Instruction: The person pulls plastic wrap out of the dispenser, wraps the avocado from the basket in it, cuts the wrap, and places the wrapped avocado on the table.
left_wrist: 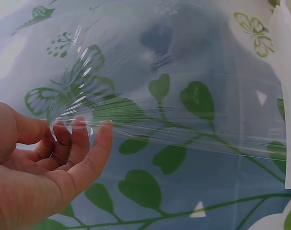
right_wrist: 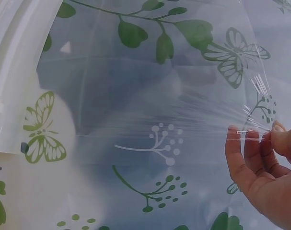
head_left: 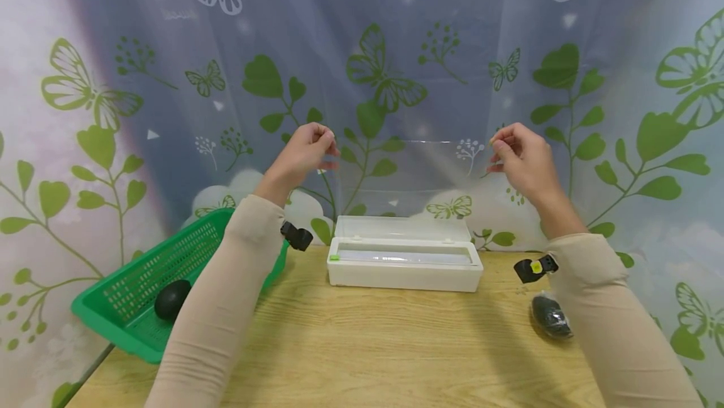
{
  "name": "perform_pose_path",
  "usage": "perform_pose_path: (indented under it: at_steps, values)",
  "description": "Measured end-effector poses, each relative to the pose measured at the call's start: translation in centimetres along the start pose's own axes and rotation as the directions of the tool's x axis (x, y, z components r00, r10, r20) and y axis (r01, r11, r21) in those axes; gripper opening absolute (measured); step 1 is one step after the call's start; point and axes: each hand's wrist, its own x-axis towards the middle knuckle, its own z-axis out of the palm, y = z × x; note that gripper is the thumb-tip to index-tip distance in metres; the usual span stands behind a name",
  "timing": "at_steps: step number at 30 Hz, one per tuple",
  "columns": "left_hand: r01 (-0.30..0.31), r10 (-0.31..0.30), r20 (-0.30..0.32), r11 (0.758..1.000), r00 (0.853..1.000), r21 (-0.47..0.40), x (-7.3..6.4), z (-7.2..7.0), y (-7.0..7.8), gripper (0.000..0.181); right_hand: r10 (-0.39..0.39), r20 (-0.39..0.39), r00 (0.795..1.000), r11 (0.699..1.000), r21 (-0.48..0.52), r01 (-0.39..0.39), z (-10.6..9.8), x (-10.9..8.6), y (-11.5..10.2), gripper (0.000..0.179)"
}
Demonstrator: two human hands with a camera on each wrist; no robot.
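Note:
A sheet of clear cling film [head_left: 421, 166] stretches upward from a white cling film dispenser [head_left: 404, 277], whose lid [head_left: 401, 228] stands raised at the back. Its upper left corner is pinched between thumb and fingers of my left hand [head_left: 305, 153]. At the upper right corner, my right hand [head_left: 523, 159] pinches the film the same way. Both wrist views show the film [left_wrist: 135, 112] bunched into creases at the fingertips, with the remaining fingers loosely bent. Inside the dispenser lies the film roll [head_left: 396, 257]; a small green piece [head_left: 334, 258] sits at its left end.
A green plastic basket [head_left: 107, 314] stands on the left, partly behind my left sleeve, with a dark oval thing [head_left: 172, 300] inside. Another dark oval thing wrapped in clear film [head_left: 550, 316] lies on the wooden table [head_left: 384, 345] beside my right forearm. Behind hangs a butterfly-patterned curtain [head_left: 452, 5].

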Motion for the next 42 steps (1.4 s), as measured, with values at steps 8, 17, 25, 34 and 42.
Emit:
perform_pose_path:
  at_steps: [8,17,25,34,42]
  values:
    - [-0.024,0.024,-0.012,0.999,1.0,-0.022,-0.2,-0.3,1.1,0.02,-0.007,-0.025,1.0,1.0,0.007,0.007,-0.6,0.3,-1.2,0.02]
    - [-0.044,0.044,0.012,0.999,0.999,0.012,-1.2,-0.8,1.6,0.021,0.011,0.027,1.0,0.999,0.036,-0.012,-1.6,-0.4,-2.0,0.018]
    - [-0.096,0.094,0.076,0.995,0.993,0.018,-4.2,-1.0,0.9,0.021,-0.018,0.093,0.996,0.998,0.059,0.013,-2.9,-3.6,-2.3,0.014]
    - [-0.135,0.122,0.145,0.988,0.982,0.081,-7.0,-1.0,0.3,0.023,-0.059,0.113,0.992,0.998,-0.021,0.062,-3.9,-7.5,-2.1,0.014]
    - [-0.15,0.131,0.187,0.985,0.974,0.089,-9.4,-0.4,-1.3,0.018,-0.06,0.162,0.985,0.995,-0.064,0.072,-4.2,-10.6,-2.0,0.011]
